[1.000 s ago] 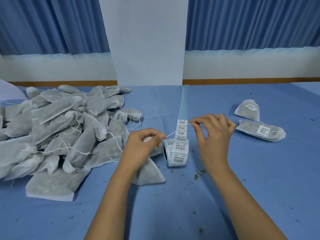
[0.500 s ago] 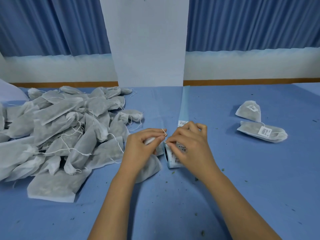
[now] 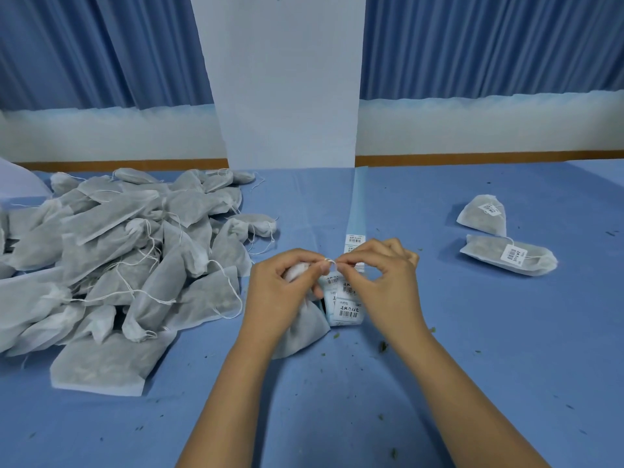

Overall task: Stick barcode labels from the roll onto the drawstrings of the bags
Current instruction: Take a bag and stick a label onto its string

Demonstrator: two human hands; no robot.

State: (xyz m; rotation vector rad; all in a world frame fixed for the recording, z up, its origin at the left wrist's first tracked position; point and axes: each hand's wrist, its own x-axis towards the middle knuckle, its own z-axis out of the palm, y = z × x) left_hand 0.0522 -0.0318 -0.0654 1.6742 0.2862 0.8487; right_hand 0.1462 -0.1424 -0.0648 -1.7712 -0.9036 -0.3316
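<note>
Our left hand (image 3: 283,285) grips the soft, light bag (image 3: 304,336) mid-worktop (image 3: 472,366), at 9 o'clock of the label roll (image 3: 346,309). Its fingertips and our right hand (image 3: 385,282) both pinch the drawstring (image 3: 329,261). We judge the string thin and limp, best held taut between close pinches.

both hands meet over the label roll (image 3: 346,307): the left hand (image 3: 283,292) holds a bag (image 3: 300,332) and pinches its drawstring (image 3: 329,261), the right hand (image 3: 381,282) pinches the same string. unlabelled bags (image 3: 111,265) pile left; two labelled bags (image 3: 499,238) lie right on the blue table (image 3: 337,400).
</note>
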